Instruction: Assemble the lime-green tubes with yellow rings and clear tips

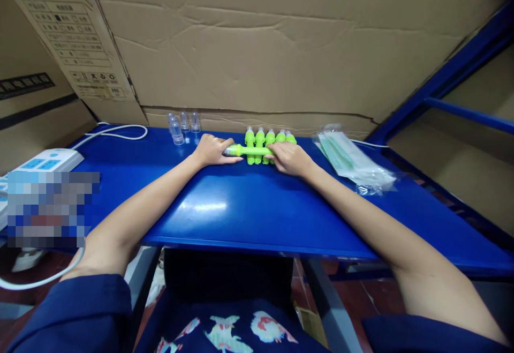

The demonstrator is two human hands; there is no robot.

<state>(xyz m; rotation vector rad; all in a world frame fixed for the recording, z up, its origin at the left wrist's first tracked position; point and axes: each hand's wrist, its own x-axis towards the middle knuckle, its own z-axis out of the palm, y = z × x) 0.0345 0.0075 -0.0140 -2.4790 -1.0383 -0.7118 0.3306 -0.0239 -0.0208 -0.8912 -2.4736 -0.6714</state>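
A bright green pen-like marker (252, 151) lies crosswise between both hands on the blue table (225, 203). My left hand (211, 151) is closed round its grey left end. My right hand (289, 158) pinches its right end. Just behind the marker stand several green markers (267, 139) upright in a row, touching each other. Several small clear plastic caps (181, 125) stand to the left, near my left hand, by the cardboard wall.
Clear plastic bags with pale green sheets (349, 160) lie right of my right hand. A white power strip (46, 161) and its cable (116, 133) sit at the left. Cardboard boxes (257, 42) wall off the back. A blue metal frame (453, 74) rises at right.
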